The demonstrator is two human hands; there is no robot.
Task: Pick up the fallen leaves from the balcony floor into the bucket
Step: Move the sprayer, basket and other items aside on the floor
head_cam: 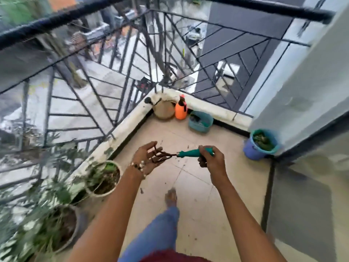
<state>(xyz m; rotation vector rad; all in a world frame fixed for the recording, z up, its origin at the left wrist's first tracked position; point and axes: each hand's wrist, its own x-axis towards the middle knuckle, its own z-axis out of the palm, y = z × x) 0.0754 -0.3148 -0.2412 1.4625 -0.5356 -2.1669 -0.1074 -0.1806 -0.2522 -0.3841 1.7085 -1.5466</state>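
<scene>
Frame centre: our right hand (209, 157) grips hand rake (181, 154) by green handle; left hand (146, 159), fingers loose, touches prongs. Leaf-filled bucket (259, 146) at right.

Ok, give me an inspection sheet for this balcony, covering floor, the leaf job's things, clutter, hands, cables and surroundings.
Surface: beige tiled floor, small dark bits of debris scattered on it.
Job's things: blue plastic bucket by the right wall, green leaves inside.
Clutter: orange spray bottle, tan watering can and teal tub in the far corner; two white plant pots along the left edge.
Hands: right hand grips the teal handle of a small hand rake; left hand, fingers relaxed, touches its dark prongs.
Cables: nothing seen.
Surroundings: black metal railing, blurred street below, pale wall on the right.
</scene>
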